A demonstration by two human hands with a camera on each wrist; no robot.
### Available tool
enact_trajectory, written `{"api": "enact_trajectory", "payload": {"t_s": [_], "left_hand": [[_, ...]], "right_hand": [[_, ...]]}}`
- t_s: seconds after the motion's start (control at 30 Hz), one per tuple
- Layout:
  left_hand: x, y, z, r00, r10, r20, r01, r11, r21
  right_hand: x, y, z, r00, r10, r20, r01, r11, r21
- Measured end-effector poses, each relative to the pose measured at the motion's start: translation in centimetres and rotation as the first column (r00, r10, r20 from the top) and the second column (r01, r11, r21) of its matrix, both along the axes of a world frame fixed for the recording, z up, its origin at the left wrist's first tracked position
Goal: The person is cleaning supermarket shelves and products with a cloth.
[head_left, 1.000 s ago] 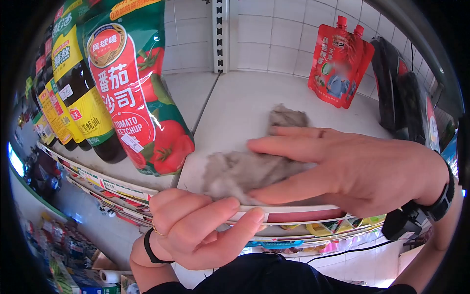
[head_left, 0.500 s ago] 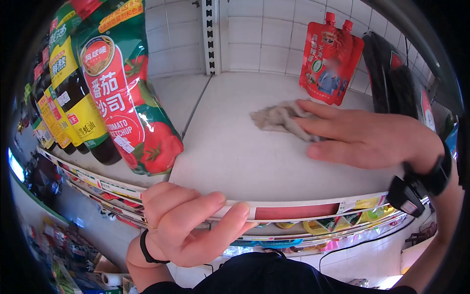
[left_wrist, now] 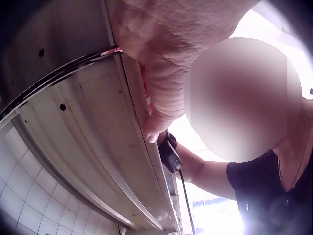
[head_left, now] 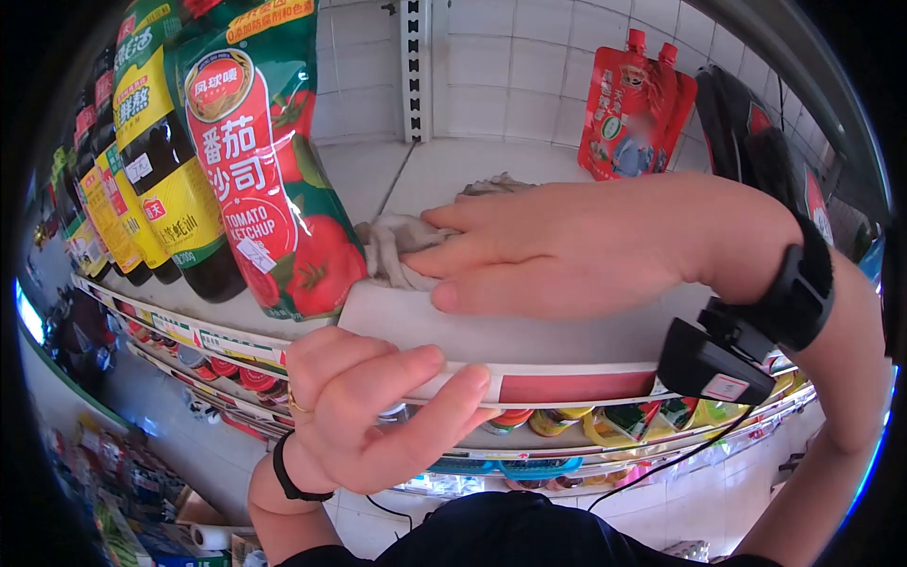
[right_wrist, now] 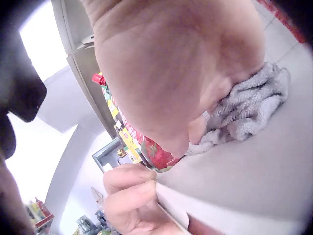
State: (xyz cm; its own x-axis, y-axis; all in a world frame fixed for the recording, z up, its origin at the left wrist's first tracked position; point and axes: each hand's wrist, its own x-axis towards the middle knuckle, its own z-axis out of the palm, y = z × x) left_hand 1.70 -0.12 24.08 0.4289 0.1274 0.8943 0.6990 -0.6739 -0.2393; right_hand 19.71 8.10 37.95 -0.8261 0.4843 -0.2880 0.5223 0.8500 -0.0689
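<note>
My right hand (head_left: 567,246) lies nearly flat on a crumpled grey cloth (head_left: 392,248), pressing it to the white shelf (head_left: 501,331) beside the ketchup pouch (head_left: 316,265). In the right wrist view the cloth (right_wrist: 249,105) bunches under the palm. My left hand (head_left: 378,406) pinches the shelf's front edge, with thumb and finger at the label strip (head_left: 576,386). The left wrist view shows that hand (left_wrist: 164,63) against the edge, with the shelf's underside (left_wrist: 83,117) beside it.
Sauce bottles (head_left: 175,189) stand left of the ketchup pouch. Red spouted pouches (head_left: 628,118) stand at the back right, next to dark packages (head_left: 756,142). A lower shelf holds jars and packets (head_left: 557,420). A black cable (head_left: 642,472) hangs below the right wrist.
My right hand has swept the cloth back and right, then left to the ketchup pouch's side. My left hand has stayed on the shelf edge.
</note>
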Motion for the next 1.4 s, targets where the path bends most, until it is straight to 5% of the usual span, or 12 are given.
{"api": "enact_trajectory", "payload": {"t_s": [0.13, 0.37, 0.43, 0.67, 0.73, 0.93, 1.07, 1.13, 1.27, 1.4], "left_hand": [[-0.2, 0.0, 0.0, 1.0, 0.001, -0.004, -0.001, 1.0, 0.011], [-0.1, 0.0, -0.1, 0.999, 0.021, -0.028, -0.02, 0.999, 0.033], [-0.5, 0.1, -0.1, 0.999, 0.025, -0.027, -0.024, 0.999, 0.037], [0.8, -0.3, 0.0, 0.999, 0.015, 0.045, -0.018, 0.996, 0.082], [0.3, 0.0, -0.1, 0.999, 0.01, 0.042, -0.013, 0.997, 0.072], [0.6, 0.1, 0.0, 0.998, -0.025, 0.063, 0.02, 0.997, 0.075], [0.8, 0.1, 0.0, 0.998, -0.02, 0.059, 0.014, 0.996, 0.087], [0.5, 0.0, -0.2, 0.998, 0.002, 0.07, -0.008, 0.995, 0.096], [1.4, -0.3, -0.2, 0.997, 0.045, 0.067, -0.051, 0.994, 0.094], [0.9, -1.0, -0.2, 0.994, 0.077, 0.082, -0.084, 0.993, 0.084]], "right_hand": [[2.6, -1.8, 0.1, 0.995, -0.031, -0.094, 0.015, 0.985, -0.174], [9.8, -4.1, -1.0, 0.977, -0.03, -0.212, 0.018, 0.998, -0.057], [10.9, -4.9, -0.7, 0.946, -0.18, -0.268, 0.109, 0.959, -0.262], [16.5, -7.3, -0.1, 0.883, -0.363, -0.297, 0.373, 0.928, -0.025], [16.5, -7.5, 0.3, 0.854, -0.496, -0.156, 0.517, 0.842, 0.153], [15.3, -8.7, 1.1, 0.774, -0.632, -0.02, 0.628, 0.764, 0.148], [13.2, -7.4, -0.6, 0.901, -0.412, -0.137, 0.426, 0.901, 0.087], [9.6, -7.3, -1.8, 0.919, -0.133, -0.37, 0.168, 0.984, 0.063], [11.2, -7.0, -2.2, 0.92, -0.069, -0.387, 0.096, 0.994, 0.052], [16.0, -7.2, -1.6, 0.867, -0.206, -0.453, 0.216, 0.976, -0.029]]}}
